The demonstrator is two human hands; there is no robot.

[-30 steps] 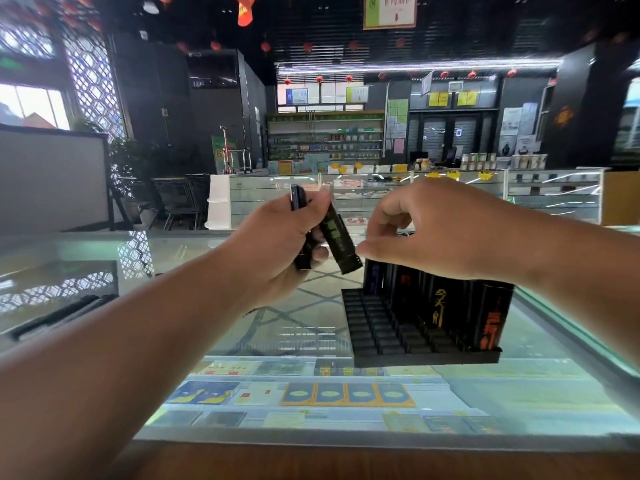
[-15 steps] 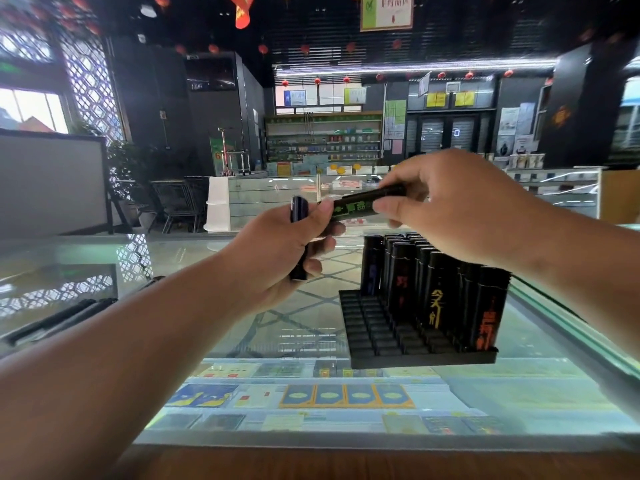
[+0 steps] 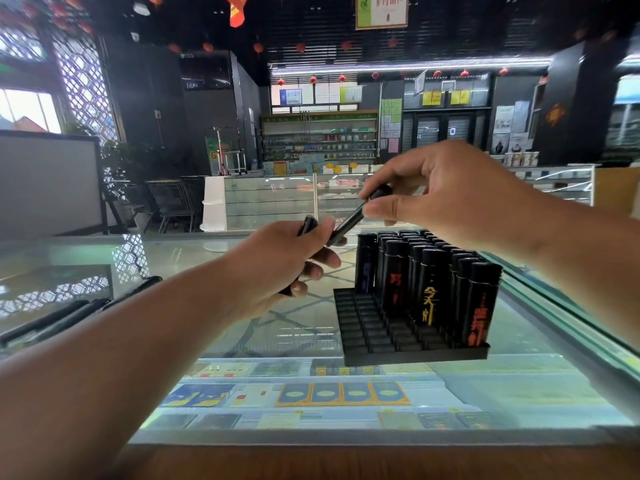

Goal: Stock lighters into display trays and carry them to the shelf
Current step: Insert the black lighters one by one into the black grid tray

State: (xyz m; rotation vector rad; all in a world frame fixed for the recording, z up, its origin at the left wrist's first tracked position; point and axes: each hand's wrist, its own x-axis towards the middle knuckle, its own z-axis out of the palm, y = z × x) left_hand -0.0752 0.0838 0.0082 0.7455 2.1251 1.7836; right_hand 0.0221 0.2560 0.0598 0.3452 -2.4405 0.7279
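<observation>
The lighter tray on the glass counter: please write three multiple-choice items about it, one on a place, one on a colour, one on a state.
1. Where in the tray are the empty slots?
A. front-left
B. back-right
C. nowhere

2. What colour is the print on the lighter at the front right corner?
A. white
B. red-orange
C. green

3. What does the right hand do?
A. rests flat on the glass
B. pinches a black lighter
C. lifts the tray

Answers: 1 A, bare slots show at the front-left; 2 B, red-orange characters; 3 B, thumb and fingers shut on the lighter above the tray.
</observation>
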